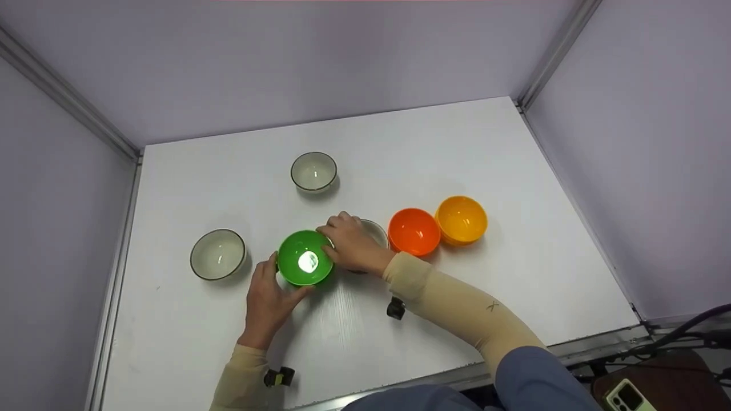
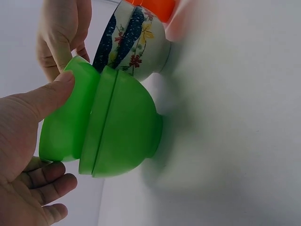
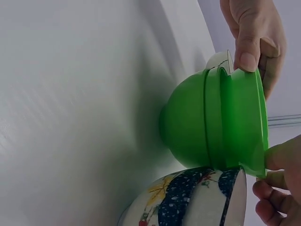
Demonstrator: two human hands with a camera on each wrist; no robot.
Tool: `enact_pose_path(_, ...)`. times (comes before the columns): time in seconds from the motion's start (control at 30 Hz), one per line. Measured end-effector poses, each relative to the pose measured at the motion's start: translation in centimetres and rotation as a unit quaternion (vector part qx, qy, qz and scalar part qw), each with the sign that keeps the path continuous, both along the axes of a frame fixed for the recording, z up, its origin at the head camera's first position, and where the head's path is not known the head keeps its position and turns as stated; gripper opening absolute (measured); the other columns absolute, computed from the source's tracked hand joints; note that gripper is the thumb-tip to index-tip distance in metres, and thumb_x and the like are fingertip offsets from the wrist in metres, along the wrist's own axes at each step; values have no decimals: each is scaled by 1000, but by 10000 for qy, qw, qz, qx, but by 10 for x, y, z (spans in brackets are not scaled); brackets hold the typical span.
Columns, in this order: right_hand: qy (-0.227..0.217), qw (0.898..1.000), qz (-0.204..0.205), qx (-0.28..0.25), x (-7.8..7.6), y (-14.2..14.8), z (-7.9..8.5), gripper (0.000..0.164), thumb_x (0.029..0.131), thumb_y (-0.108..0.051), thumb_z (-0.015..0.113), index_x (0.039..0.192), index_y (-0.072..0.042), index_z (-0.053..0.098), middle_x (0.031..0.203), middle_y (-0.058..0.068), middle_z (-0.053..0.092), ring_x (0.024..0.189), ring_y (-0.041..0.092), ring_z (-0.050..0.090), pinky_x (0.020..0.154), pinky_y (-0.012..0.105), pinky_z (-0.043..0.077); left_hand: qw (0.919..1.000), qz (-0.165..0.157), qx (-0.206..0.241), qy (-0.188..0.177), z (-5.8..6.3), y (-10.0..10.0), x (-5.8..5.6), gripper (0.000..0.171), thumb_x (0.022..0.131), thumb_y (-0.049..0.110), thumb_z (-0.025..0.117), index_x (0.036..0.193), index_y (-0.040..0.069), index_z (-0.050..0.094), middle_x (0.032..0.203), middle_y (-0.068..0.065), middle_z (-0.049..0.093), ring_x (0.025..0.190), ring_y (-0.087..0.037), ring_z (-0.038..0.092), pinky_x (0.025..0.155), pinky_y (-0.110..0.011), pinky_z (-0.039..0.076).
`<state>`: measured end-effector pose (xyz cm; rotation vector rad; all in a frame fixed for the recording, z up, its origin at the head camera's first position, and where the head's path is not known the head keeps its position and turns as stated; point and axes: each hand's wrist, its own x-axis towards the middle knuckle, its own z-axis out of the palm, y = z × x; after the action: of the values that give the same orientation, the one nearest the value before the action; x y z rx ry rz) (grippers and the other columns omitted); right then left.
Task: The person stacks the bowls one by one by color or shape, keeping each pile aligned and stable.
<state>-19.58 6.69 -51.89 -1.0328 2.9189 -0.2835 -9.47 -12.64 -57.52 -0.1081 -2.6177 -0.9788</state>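
Note:
Both hands hold a green bowl [image 1: 297,257] between them. My left hand [image 1: 271,299] grips its left and near side, thumb on the outer wall in the left wrist view. From the right, my right hand [image 1: 357,244] pinches the rim between thumb and fingers. Beneath it, other green bowls [image 2: 127,125] stand nested on the table; the held bowl sits slightly tilted at the top of them. Right beside this stack are nested flowered bowls [image 3: 183,200], white with dark blue bands, partly hidden under my right hand in the head view.
An orange-red bowl [image 1: 414,231] and stacked yellow-orange bowls [image 1: 461,220] stand to the right on the white table [image 1: 428,160]. One pale bowl [image 1: 314,171] is farther back, another pale bowl [image 1: 217,254] to the left. Walls enclose the back and sides.

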Motion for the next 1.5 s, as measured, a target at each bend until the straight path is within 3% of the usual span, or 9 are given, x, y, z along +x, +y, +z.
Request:
enact_pose_path(0.53,274,9995,-10,161,-4,-2,-13,30,93,-28,47,120,-19,57,109,-2,52,103,18,39,83,38,35,9999,22,-41,-159,-9,-1,-5,102,57,53,80,131,-4,40,120,-17,44,113,-28,42,94,-42,38)
enact_pose_path(0.93,154,9999,-68,9,-6,-4,-18,26,92,-24,48,115,-21,61,108,-3,55,109,18,39,86,40,32,9998,-54,43,-203,-15,-2,-3,99,58,48,82,131,-6,40,120,-18,45,113,-28,42,94,-43,39)
enact_pose_path(1.2,-98,9998,-142,104,-6,-4,-20,28,93,-26,47,117,-23,60,113,-4,54,112,17,38,90,43,31,9989,-2,69,-473,-15,-2,-1,101,58,50,81,132,-5,38,122,-17,44,114,-28,42,95,-44,39)
enact_pose_path(1.5,-231,9995,-232,28,-6,-3,-21,28,95,-26,45,118,-22,60,115,-3,55,116,19,39,101,54,22,9988,-40,115,-466,-16,-2,-2,103,58,46,83,133,-5,36,122,-17,44,114,-27,42,95,-43,38)
